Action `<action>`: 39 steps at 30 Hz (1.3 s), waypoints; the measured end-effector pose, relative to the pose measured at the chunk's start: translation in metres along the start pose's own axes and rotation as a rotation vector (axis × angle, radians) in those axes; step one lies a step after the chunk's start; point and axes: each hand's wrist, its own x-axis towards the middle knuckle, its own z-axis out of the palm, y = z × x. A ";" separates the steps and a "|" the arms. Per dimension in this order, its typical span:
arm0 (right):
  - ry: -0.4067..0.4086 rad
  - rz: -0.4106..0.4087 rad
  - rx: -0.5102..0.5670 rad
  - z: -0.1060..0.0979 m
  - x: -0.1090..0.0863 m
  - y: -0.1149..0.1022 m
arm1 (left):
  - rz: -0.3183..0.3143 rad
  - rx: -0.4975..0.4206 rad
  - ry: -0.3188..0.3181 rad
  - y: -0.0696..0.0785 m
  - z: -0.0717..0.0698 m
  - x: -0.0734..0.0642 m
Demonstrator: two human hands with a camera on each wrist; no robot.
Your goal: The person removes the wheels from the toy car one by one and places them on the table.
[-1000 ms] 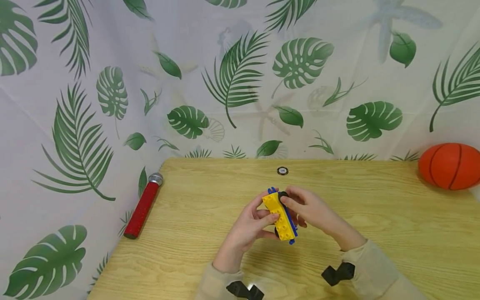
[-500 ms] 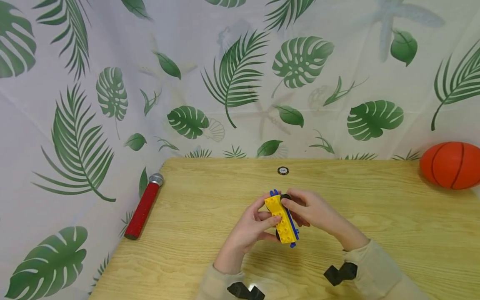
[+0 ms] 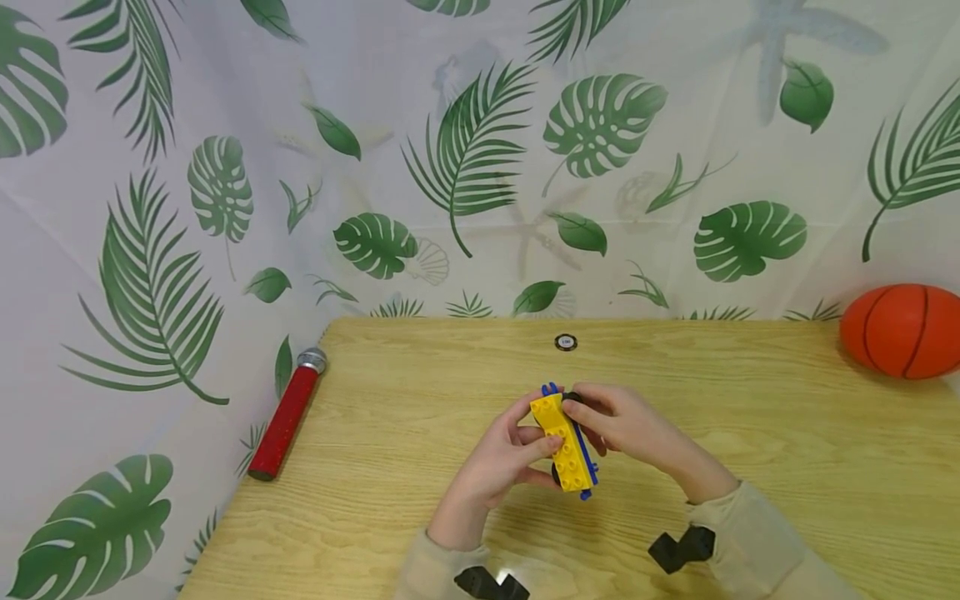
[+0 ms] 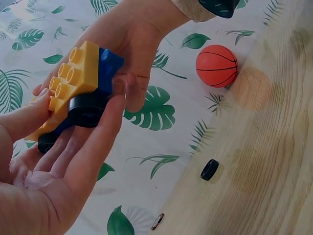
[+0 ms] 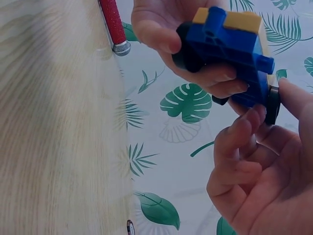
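Note:
A building-block toy car (image 3: 567, 458) with a studded yellow top, a blue base and black wheels is held slanted over the table. My left hand (image 3: 498, 458) grips it, thumb on the yellow studs and fingers curled along the far side and underneath. At the car's far right corner, my right hand (image 3: 618, 421) pinches a black wheel (image 5: 274, 105) between thumb and fingers, against the blue base (image 5: 230, 49). Another wheel (image 4: 87, 110) sits by the left fingers. A loose black wheel (image 4: 210, 169) is on the table in the left wrist view, not visible in the head view.
A round black-and-white chip (image 3: 566, 342) lies near the wooden table's (image 3: 405, 375) back edge. On the left is a red microphone (image 3: 288, 414); at the back right, an orange basketball (image 3: 903, 331). A leaf-patterned sheet (image 3: 660, 225) hangs behind.
Both hands and the car have shifted slightly toward the person and a little right. The grip on the car and on its far right wheel stays much the same.

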 end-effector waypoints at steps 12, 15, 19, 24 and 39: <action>-0.008 -0.015 0.072 0.000 -0.001 0.002 | -0.009 0.015 -0.003 -0.001 0.001 0.000; 0.007 -0.038 0.092 0.000 -0.001 0.005 | -0.006 0.015 -0.007 -0.001 0.001 0.000; 0.041 -0.067 0.129 0.002 -0.001 0.008 | -0.006 0.006 -0.013 -0.001 0.002 0.000; 0.074 -0.043 0.228 0.005 -0.002 0.005 | 0.003 -0.002 -0.021 -0.001 0.003 0.000; 0.123 0.001 0.291 0.012 -0.002 0.003 | 0.025 0.049 0.001 0.000 0.005 -0.002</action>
